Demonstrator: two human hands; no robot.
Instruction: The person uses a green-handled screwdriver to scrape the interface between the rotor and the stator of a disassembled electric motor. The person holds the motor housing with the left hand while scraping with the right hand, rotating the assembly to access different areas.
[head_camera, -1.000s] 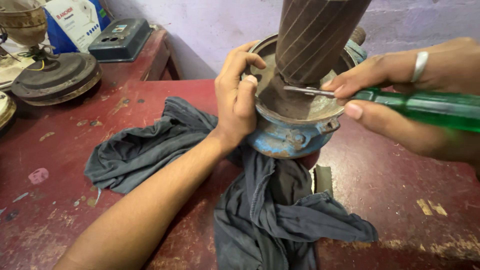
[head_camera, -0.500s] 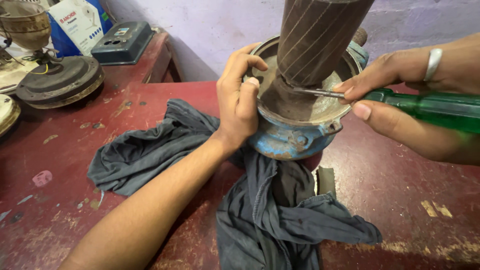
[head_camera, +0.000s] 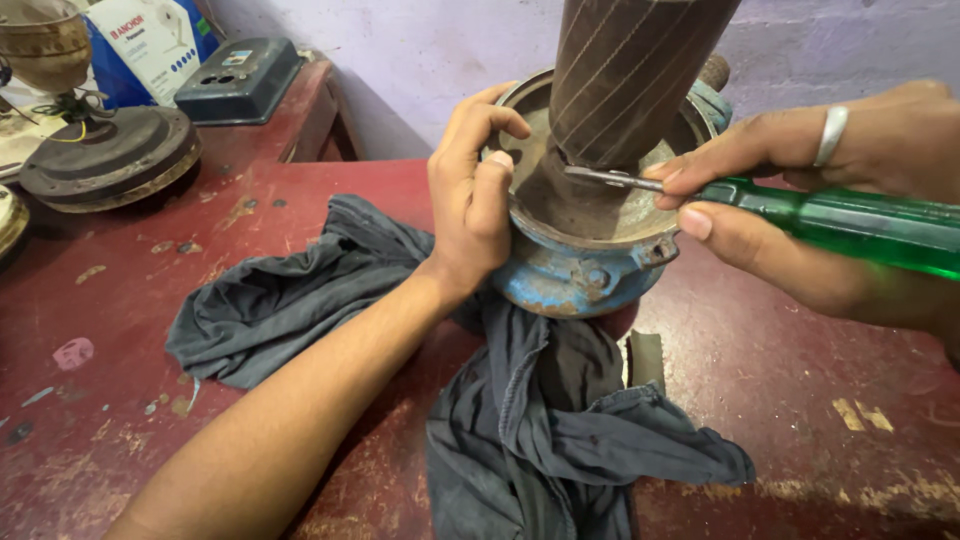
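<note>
My left hand keeps its grip clamped on the rim of the blue motor housing, which sits on a grey rag mid-desk. My right hand grasps the green screwdriver, tip now nearer the rotor.
</note>
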